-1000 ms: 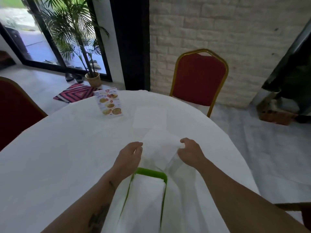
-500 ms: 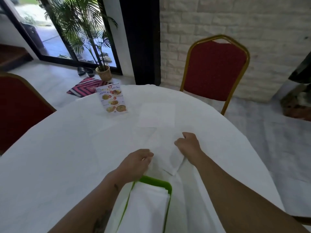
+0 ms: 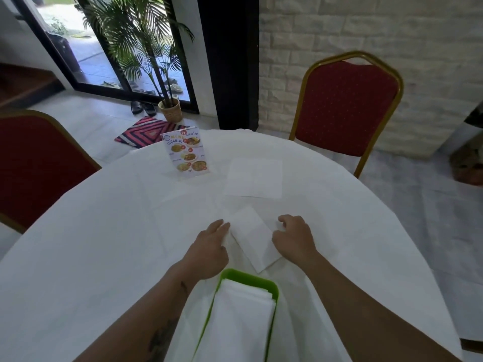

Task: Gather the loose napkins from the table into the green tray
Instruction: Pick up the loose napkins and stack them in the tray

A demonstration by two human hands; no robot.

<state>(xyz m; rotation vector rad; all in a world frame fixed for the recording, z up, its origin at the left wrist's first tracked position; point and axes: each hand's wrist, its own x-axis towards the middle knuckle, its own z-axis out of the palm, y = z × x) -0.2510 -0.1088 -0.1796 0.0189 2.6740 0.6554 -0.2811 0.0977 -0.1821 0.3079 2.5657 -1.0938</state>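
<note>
A folded white napkin (image 3: 253, 240) lies slanted on the white tablecloth between my hands. My left hand (image 3: 210, 248) rests along its left edge with fairly straight fingers touching it. My right hand (image 3: 294, 239) has curled fingers that pinch the napkin's right edge. Just in front of me stands the green tray (image 3: 248, 276), holding a stack of folded white napkins (image 3: 241, 320). A second loose napkin (image 3: 254, 178) lies flat farther out on the table.
A standing menu card (image 3: 187, 152) is at the table's far left. Red chairs with gold frames stand at the far right (image 3: 347, 105) and at the left (image 3: 34, 165). The round table's edge (image 3: 407, 231) curves down on the right.
The napkin, held up loosely between both hands a second ago, now lies on the cloth as a narrower folded strip. My hands have lowered to its two sides.
</note>
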